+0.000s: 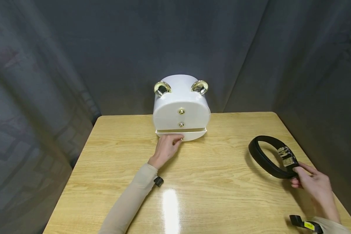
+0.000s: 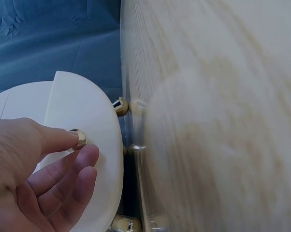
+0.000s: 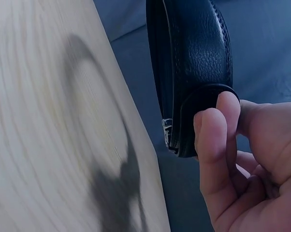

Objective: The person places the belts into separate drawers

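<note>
A white rounded storage box [image 1: 181, 94] with gold ear-shaped trims stands at the back middle of the table. Its bottom drawer [image 1: 194, 135] is pulled out a little, while the two drawers above sit flush. My left hand [image 1: 166, 148] pinches the small gold knob [image 2: 80, 138] of that bottom drawer between thumb and fingers. Over on the right, my right hand [image 1: 316, 182] grips a coiled black leather belt [image 1: 263, 159] by its buckle end. The belt is held above the table, casting a shadow, and its metal buckle [image 1: 286, 156] faces up.
The wooden table [image 1: 222, 195] has its far edge close behind the box. Dark grey curtains [image 1: 128, 58] hang behind it and along both sides. The right hand is near the table's right edge.
</note>
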Action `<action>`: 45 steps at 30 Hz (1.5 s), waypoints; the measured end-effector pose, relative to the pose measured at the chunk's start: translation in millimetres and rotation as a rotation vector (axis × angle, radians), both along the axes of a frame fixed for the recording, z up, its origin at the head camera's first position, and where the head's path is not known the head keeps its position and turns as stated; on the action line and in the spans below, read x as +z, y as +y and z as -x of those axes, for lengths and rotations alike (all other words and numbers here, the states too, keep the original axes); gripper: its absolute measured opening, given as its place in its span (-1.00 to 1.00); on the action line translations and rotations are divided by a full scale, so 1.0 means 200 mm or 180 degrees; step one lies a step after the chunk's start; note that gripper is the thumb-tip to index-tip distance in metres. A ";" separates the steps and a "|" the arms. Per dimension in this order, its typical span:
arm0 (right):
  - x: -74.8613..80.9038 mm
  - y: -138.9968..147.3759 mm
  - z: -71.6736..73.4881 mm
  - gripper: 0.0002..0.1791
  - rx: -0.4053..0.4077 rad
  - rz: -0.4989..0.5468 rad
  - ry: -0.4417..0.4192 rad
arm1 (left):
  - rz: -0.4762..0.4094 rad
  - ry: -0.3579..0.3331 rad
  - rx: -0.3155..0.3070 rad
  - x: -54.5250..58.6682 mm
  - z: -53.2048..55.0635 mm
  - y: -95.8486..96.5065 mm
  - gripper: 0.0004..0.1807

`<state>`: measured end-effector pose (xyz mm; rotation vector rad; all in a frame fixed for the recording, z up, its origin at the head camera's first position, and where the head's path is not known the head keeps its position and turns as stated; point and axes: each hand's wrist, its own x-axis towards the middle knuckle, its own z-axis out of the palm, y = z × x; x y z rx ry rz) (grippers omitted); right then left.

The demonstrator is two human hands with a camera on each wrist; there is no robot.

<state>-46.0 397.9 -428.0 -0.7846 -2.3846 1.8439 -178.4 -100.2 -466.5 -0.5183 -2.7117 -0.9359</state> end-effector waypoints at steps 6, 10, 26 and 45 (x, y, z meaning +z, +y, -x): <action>0.00 -0.03 0.02 -0.70 0.0309 -0.0484 -0.0058 | -0.0014 -0.0008 -0.0005 0.01 -0.01 0.00 -0.75; 0.01 -0.07 0.03 -0.69 0.0426 -0.0603 -0.0036 | -0.0028 0.0014 -0.0026 0.01 -0.01 -0.01 -0.74; 0.03 -0.21 0.09 -0.59 0.0773 -0.0231 0.0008 | -0.0063 0.0015 -0.0074 -0.01 -0.03 -0.01 -0.75; 0.11 -0.40 0.16 -0.31 0.1132 -0.0225 0.0005 | -0.0048 0.0001 -0.0194 0.01 -0.07 -0.01 -0.77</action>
